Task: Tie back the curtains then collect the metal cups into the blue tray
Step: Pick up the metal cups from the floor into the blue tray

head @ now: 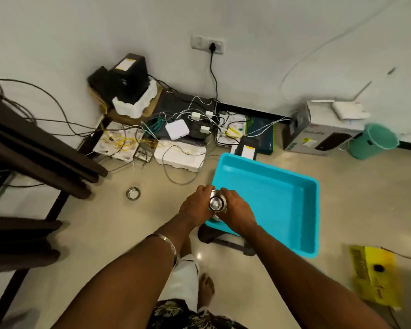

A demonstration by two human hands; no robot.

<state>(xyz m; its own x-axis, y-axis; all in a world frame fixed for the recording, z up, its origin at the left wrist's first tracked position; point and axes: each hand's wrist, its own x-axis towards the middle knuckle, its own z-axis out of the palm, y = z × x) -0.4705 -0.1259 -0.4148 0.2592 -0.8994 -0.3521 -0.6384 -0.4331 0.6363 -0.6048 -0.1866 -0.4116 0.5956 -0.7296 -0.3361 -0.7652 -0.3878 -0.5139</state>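
- We hold a metal cup (216, 203) between both hands, over the near-left edge of the blue tray (282, 184). It may be a stack of cups; motion blur keeps us from counting.
- The cup's long axis runs roughly up toward the camera, so we look into what seems to be its round mouth or base.
- Left hand (196, 205): fingers curled round the cup's left side, a clamped grip. Right hand (239, 211): fingers curled round its right side, likewise clamped on it. Neither grip is apart.
- Key relation: the tray's bare floor lies to the right of and beyond the held cup, so the right hand is the nearer one for setting it down. Our judgement: the move needs a short carry rightward and down past the tray wall.
- A second metal cup (133, 193) sits on the floor well left of the hands, upright with its mouth showing. The left hand is nearer to it.
- Pose: both forearms reach forward and converge at the cup; a bangle (167, 241) sits on the left forearm.
- Tray interior shows no cups on its visible floor; collecting looks to be at an early stage.
- Surroundings: tangled cables and adapters (176, 129) along the wall, a teal bucket (373, 141) far right, a yellow box (375, 276) near right, dark furniture (33, 150) at left.
- Curtains are not identifiable from this view.
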